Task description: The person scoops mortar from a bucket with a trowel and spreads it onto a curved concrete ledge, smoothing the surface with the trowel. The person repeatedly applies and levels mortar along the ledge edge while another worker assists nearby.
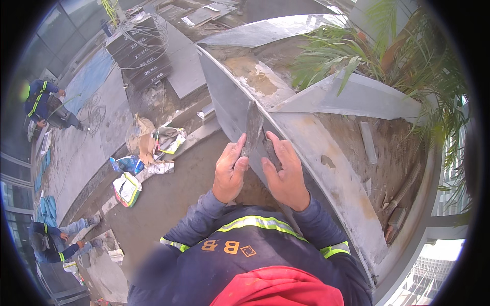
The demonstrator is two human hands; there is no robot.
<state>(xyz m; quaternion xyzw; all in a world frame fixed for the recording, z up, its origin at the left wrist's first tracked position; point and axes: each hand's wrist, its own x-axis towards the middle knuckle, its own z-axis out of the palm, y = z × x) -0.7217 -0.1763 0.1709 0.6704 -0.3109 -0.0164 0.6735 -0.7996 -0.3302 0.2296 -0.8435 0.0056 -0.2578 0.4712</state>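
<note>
In front of my chest, my left hand [230, 171] pinches a long, flat grey piece [252, 127], rough and smeared as if with mortar, that points away from me. Its exact kind is hard to make out. My right hand [287, 173] is closed beside it, fingers and thumb on a narrow dark piece [272, 153]. Whether the two pieces are joined cannot be told. Both hands are just at the near side of a curved grey stone-like panel [219, 92], whose long upper edge passes behind the grey piece and to the right of my right hand.
Torn bags [153, 143] and a white bag [127, 189] lie left. Stacked dark boxes [140, 51] stand farther back. Another person [43, 104] bends at far left; a second [51, 242] sits lower left. Palm leaves [357, 56] overhang angled panels [352, 97] and soil at right.
</note>
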